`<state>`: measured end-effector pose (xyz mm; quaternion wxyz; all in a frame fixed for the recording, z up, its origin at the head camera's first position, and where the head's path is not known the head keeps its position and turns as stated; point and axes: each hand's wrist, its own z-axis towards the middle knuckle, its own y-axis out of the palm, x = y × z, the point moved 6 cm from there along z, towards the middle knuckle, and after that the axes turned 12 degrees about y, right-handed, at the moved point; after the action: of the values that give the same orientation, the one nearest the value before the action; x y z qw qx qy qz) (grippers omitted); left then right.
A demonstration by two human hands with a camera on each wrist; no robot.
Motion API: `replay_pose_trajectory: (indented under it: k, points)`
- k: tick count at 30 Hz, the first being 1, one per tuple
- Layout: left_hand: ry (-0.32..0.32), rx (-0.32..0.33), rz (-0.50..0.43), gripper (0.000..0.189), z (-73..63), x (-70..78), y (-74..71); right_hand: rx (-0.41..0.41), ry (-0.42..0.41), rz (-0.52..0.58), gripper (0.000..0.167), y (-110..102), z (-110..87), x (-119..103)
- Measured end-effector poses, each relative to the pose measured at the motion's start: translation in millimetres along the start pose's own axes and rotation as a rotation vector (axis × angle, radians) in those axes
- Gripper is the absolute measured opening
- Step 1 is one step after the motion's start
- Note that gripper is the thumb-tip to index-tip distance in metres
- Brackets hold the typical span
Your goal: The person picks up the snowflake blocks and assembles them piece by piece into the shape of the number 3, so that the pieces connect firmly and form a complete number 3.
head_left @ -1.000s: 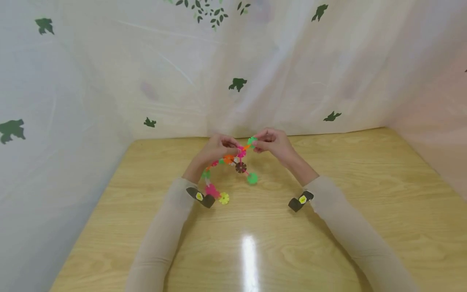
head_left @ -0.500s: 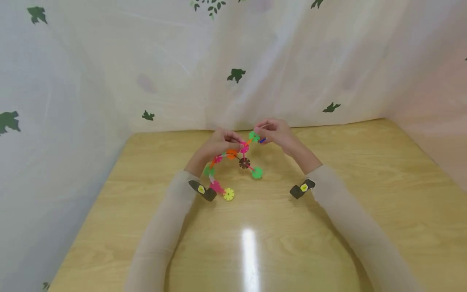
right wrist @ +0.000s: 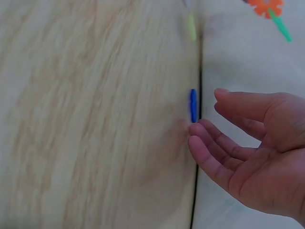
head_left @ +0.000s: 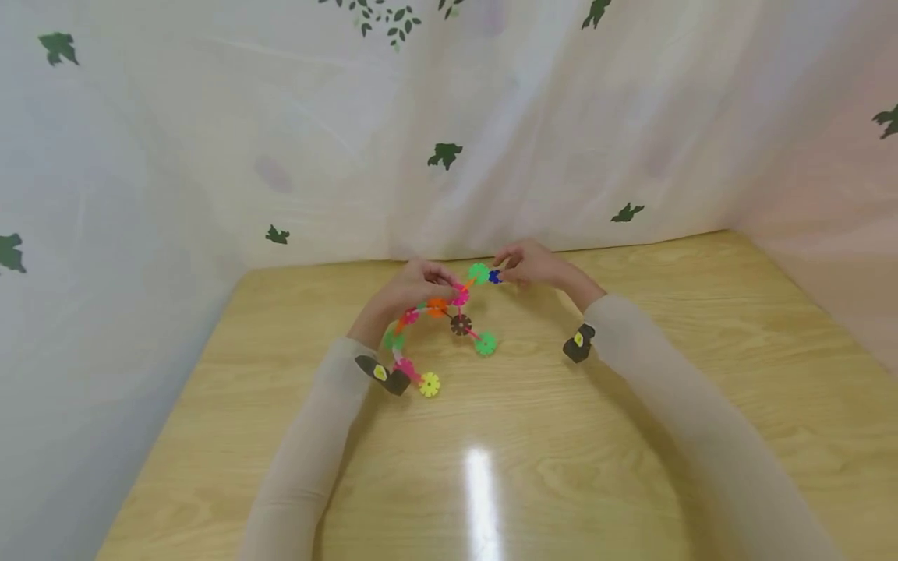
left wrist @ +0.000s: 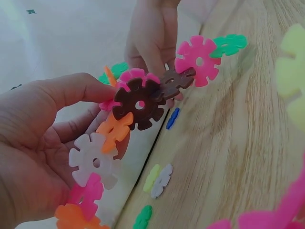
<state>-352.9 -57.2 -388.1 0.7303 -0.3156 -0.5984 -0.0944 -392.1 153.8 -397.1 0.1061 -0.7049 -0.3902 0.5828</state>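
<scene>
My left hand [head_left: 414, 288] pinches a pink flower-shaped disc [head_left: 460, 295] between thumb and fingers. It belongs to a chain of interlocking plastic discs, with a brown disc [left wrist: 139, 104], an orange disc [left wrist: 115, 131] and a white disc [left wrist: 94, 161] beside the thumb in the left wrist view. A green disc [head_left: 479, 273] forms the chain's upper end in the head view. My right hand [right wrist: 257, 148] holds nothing, its thumb and fingers spread apart. Just off its fingertips, a blue disc [right wrist: 193, 105] lies on the table near the back edge.
Loose yellow [left wrist: 152, 178], white [left wrist: 162, 181] and green discs [left wrist: 142, 217] lie along the table's back edge. A patterned curtain [head_left: 337, 156] hangs behind the wooden table [head_left: 561, 467]. A yellow disc [head_left: 429, 384] ends the chain's near side.
My right hand has come away from the green disc at the chain's end and lowered beside the blue disc, its wrist turned. The left hand keeps its pinch on the chain.
</scene>
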Motion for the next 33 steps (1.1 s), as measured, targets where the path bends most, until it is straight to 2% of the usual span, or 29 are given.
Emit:
replay_pose_trajectory:
  k: [5, 9, 13, 17, 25, 29, 33]
  points:
    - [-0.01, 0.011, -0.009, 0.016, -0.3, -1.2, -1.0, 0.02, 0.011, -0.089, 0.035, 2, 13.9, 2]
    - [-0.02, 0.017, -0.002, 0.016, -1.5, -2.5, -0.9, 0.053, -0.018, -0.164, 0.031, 4, 23.1, 2]
    - [-0.007, 0.022, -0.006, 0.016, -3.1, -2.5, -1.1, 0.073, -0.039, -0.164, 0.027, 5, 24.1, 0]
    - [-0.001, 0.026, -0.006, 0.017, -4.2, -3.9, -3.4, 0.07, -0.051, -0.071, 0.022, 6, 16.0, -4]
    - [-0.032, 0.036, 0.008, 0.018, -4.5, -7.6, -7.4, 0.074, -0.079, 0.265, 0.021, 4, -15.7, -5]
    - [-0.04, 0.029, -0.006, 0.017, -2.2, -8.2, -3.1, 0.117, -0.086, 0.36, 0.022, 1, -27.6, -2]
    - [-0.042, 0.032, -0.016, 0.018, -2.8, -8.9, -2.4, 0.152, -0.1, 0.414, 0.023, 5, -29.1, -1]
